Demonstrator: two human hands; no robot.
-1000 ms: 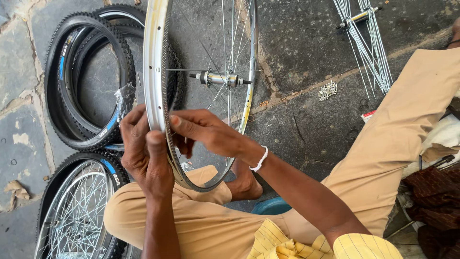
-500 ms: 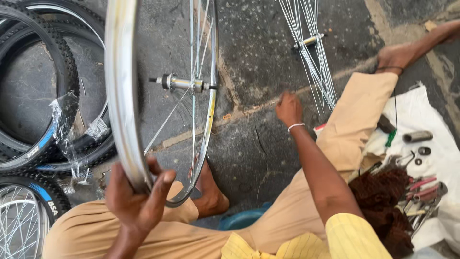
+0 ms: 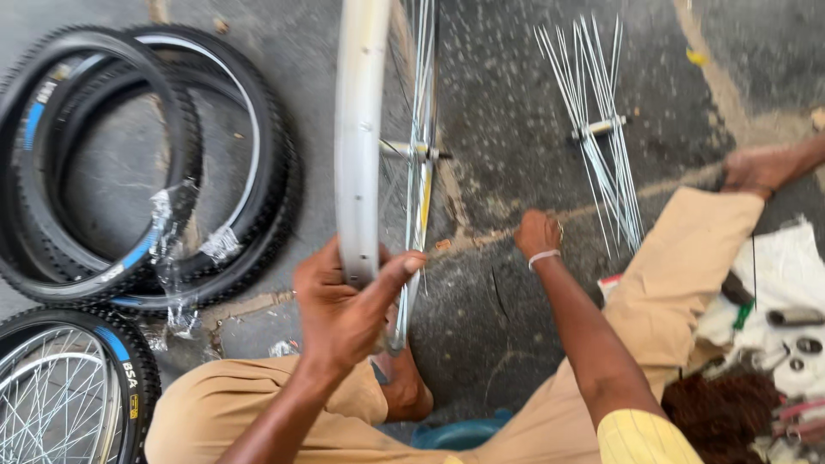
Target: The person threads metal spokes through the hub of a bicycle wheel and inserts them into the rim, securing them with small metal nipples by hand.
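A silver bicycle rim (image 3: 357, 129) with a few spokes and a hub (image 3: 412, 151) stands upright in front of me. My left hand (image 3: 344, 305) grips the near part of the rim. My right hand (image 3: 538, 234), with a white band at the wrist, is stretched out low over the stone ground, fingers curled; whether it holds anything small I cannot tell. Just beyond it lies a hub with a fan of loose spokes (image 3: 601, 129).
Black tyres (image 3: 129, 172) wrapped partly in plastic lie at the left, and a complete wheel (image 3: 69, 395) sits at the lower left. A white cloth with tools (image 3: 791, 326) is at the right. My legs in tan trousers (image 3: 670, 283) spread across the foreground.
My right hand left the rim and reached out to the right over the ground. My left hand kept hold of the rim, which now stands more edge-on.
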